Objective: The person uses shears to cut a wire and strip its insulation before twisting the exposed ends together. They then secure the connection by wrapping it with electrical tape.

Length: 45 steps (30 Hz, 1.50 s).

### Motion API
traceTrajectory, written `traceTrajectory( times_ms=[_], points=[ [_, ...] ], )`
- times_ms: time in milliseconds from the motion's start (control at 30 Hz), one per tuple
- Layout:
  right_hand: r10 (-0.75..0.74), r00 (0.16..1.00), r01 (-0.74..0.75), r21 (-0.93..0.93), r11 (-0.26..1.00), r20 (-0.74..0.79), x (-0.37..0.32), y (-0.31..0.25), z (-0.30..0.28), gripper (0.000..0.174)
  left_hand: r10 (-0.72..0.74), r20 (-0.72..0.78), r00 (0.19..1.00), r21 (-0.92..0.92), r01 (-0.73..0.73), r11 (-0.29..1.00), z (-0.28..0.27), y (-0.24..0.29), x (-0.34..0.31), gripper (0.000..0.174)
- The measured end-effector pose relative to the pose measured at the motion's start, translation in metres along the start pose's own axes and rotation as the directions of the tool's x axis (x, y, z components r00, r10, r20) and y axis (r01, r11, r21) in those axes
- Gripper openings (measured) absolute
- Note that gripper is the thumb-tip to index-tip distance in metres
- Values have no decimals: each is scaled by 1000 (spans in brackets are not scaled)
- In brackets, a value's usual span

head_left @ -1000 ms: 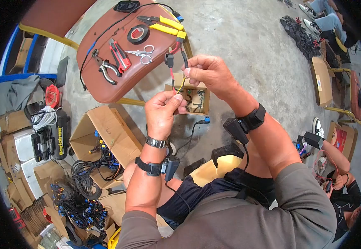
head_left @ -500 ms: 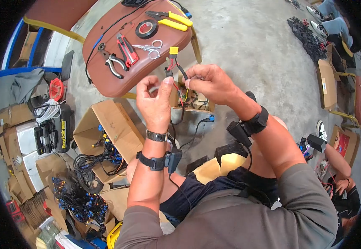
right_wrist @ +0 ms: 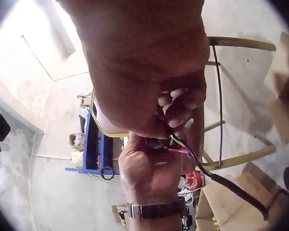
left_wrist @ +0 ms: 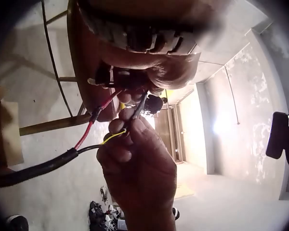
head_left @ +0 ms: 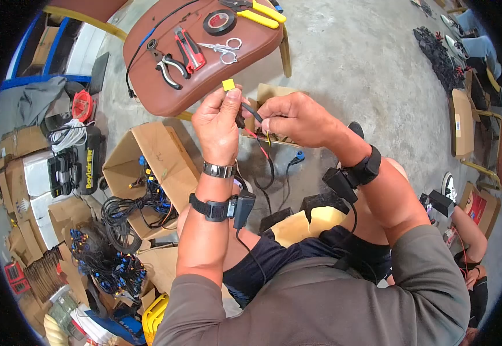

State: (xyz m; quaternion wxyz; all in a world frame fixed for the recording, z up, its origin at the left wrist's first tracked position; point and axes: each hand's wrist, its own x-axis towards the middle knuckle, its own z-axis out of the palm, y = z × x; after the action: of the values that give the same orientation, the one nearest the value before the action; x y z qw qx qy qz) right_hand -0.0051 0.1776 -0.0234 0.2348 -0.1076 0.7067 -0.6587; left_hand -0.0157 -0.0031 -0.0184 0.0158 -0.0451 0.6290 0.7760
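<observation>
Above the lap, what does each hand hold? (Reader)

Left hand (head_left: 219,124): fingers and thumb curl tightly round the far end of a wire harness (head_left: 269,170), with its yellow connector (head_left: 228,85) standing just clear of the fingertips. Right hand (head_left: 297,118): thumb and forefinger pinch the thin leads just to the right of the left hand, and the two hands are almost touching. (Legend)

Which leads show in the wrist views? (Reader)

A red wire (left_wrist: 89,130) and a yellow wire (left_wrist: 113,138) leave a black sheath (left_wrist: 33,168). The yellow one runs into the right hand's pinch; the red one runs up to the left hand. (Legend)

Where does the rest of the harness lie? (Reader)

It hangs in a loop below the hands, toward the knees. On the far side, a brown chair seat (head_left: 245,55) carries pliers (head_left: 167,63), scissors (head_left: 222,47) and a tape roll (head_left: 219,22). At left, an open cardboard box (head_left: 147,155) holds coiled cables. (Legend)
</observation>
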Motion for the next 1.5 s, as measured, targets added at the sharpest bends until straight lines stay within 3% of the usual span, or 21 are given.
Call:
traceTrajectory(
  times_ms=[133, 333, 433, 467, 567, 667, 1067, 1167, 1267, 1367, 1400, 1500],
  points=[
    [33, 995, -55, 244, 968, 95, -1, 4, 0, 20, -28, -1, 1000, -53, 28, 998, 0, -1, 0, 19],
    [75, 992, -106, 334, 937, 103, -1, 11, 16, 18, 7, -106, 994, 31, -3, 1000, 7, 5, -2, 15],
    [-12, 993, -42, 439, 897, 119, -4, 18, 33, 17, 31, -166, 986, 55, -23, 998, 6, 6, 0, 14],
    [32, 989, -91, 431, 898, 143, -4, 18, 33, 15, 38, -184, 982, 61, -27, 998, 4, 7, 2, 13],
    [64, 996, -86, 499, 862, 61, -1, 22, 35, 12, 35, -206, 978, -20, -41, 999, -5, 8, 8, 13],
    [122, 992, -126, 367, 922, 33, 0, 7, 25, 13, 54, -232, 971, -63, -70, 996, -9, 10, 12, 15],
    [-189, 967, 110, 391, 914, 169, -5, 2, 36, 16, -112, -157, 981, -132, 92, 987, -23, 22, 11, 17],
    [-169, 967, 92, 356, 930, 189, -7, -2, 37, 17, -94, -136, 986, -143, 74, 987, -25, 20, 12, 18],
    [-163, 970, 83, 378, 922, 183, -6, 1, 34, 16, -167, -93, 982, -195, 146, 970, -26, 22, 16, 18],
    [-94, 992, 60, 348, 936, 80, -7, 5, 27, 15, -160, 16, 987, -195, 160, 968, -39, 14, 19, 17],
    [-12, 997, -20, 392, 920, 77, -8, 2, 24, 14, -138, 37, 990, -198, 142, 970, -36, 14, 18, 19],
    [-45, 997, 18, 370, 929, 64, -6, 5, 15, 14, -60, 61, 996, -206, 71, 976, -21, 18, 10, 26]
  ],
)
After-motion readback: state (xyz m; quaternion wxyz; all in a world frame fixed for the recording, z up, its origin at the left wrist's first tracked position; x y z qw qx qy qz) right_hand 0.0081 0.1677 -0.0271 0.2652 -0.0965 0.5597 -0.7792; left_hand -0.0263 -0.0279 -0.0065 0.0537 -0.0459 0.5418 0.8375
